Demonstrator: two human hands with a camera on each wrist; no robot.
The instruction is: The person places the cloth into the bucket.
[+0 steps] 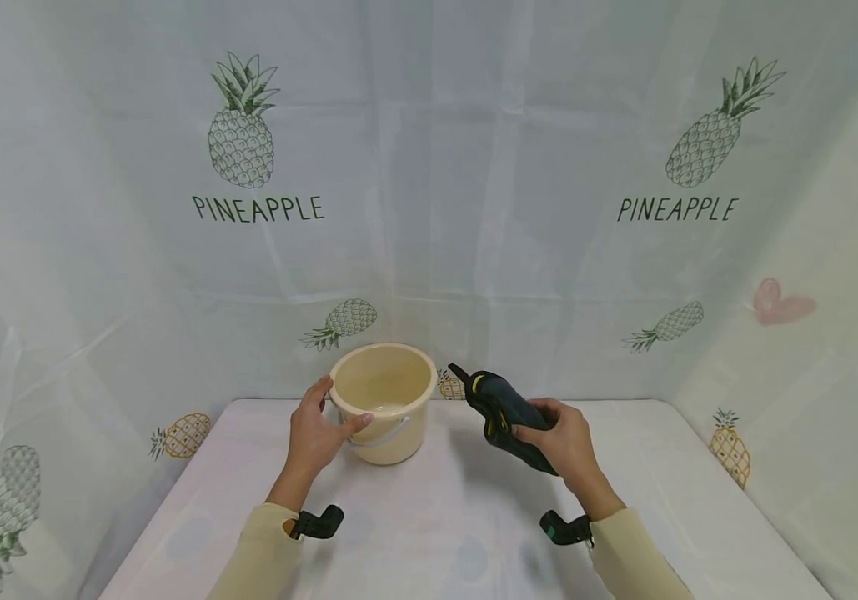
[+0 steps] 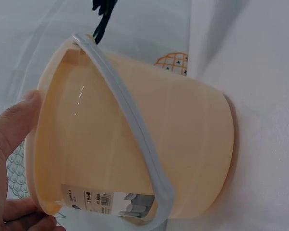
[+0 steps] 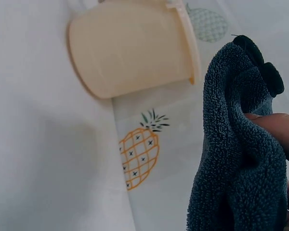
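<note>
A cream plastic bucket (image 1: 398, 439) stands upright on the table, with its grey handle (image 2: 130, 108) hanging down along its side. My left hand (image 1: 314, 435) holds the bucket by the rim, at its left and near sides. On the bucket's wall is a printed label (image 2: 103, 201). To the right, my right hand (image 1: 569, 440) grips a folded dark towel (image 1: 505, 402) and carries it above the table. The towel has a looped pile, yellow edging and a black hanging loop (image 1: 458, 372) that points towards the bucket. Part of the thumb is hidden in a fold.
The white table (image 1: 429, 542) has faint pastel spots. Close behind it hangs a pale curtain (image 1: 451, 208) printed with pineapples, and similar sheets hang at both sides. A black wrist camera (image 1: 321, 523) is strapped to the left wrist, another camera (image 1: 565, 529) to the right.
</note>
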